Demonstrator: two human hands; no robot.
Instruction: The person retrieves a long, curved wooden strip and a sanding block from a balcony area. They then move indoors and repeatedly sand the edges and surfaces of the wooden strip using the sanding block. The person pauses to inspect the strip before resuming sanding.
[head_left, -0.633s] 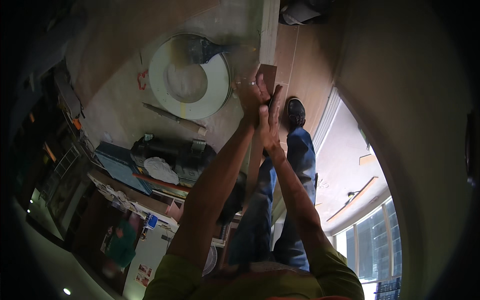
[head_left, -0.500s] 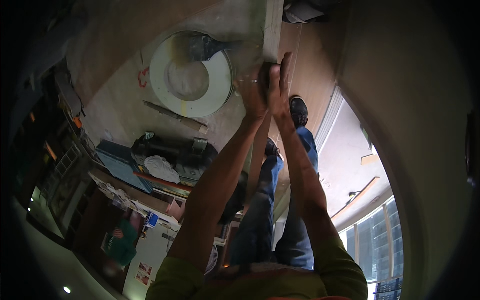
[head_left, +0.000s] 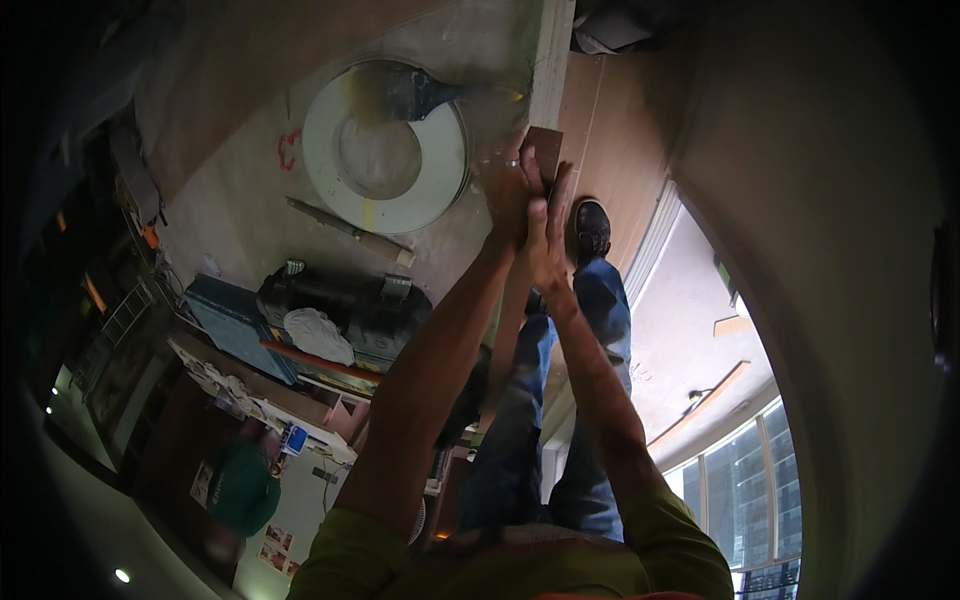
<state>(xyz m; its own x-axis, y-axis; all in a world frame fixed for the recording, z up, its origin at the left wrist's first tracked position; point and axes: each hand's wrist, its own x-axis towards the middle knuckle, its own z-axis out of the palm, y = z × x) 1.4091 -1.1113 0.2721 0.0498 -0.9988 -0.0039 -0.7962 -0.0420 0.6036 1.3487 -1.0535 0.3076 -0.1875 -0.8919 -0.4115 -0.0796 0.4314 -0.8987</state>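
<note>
A brown strip of board (head_left: 545, 147) stands between my two hands, its far end sticking out past the fingers. My left hand (head_left: 506, 190) is closed round its left side, with the thumb over the strip; the other fingers are partly blurred. My right hand (head_left: 547, 235) lies along the right side of the strip, fingers stretched out. To the left, a wide flat white coil (head_left: 440, 185) lies on the dusty work surface. A broad dark-handled brush (head_left: 415, 95) rests across the coil's far edge. Nearer me lies a long thin tool with a pale handle (head_left: 385, 247).
A pale edge strip (head_left: 551, 60) bounds the work surface on the right, above a wood-look floor (head_left: 590, 130). A black toolbox (head_left: 400, 315) with a white cloth (head_left: 318, 335) and a blue case (head_left: 235, 322) stand at left. Another person in green (head_left: 245, 485) is farther off.
Both hands have drawn back toward me, the right one more, and the far end of the brown strip now shows. The coil, brush and pale-handled tool lie as before.
</note>
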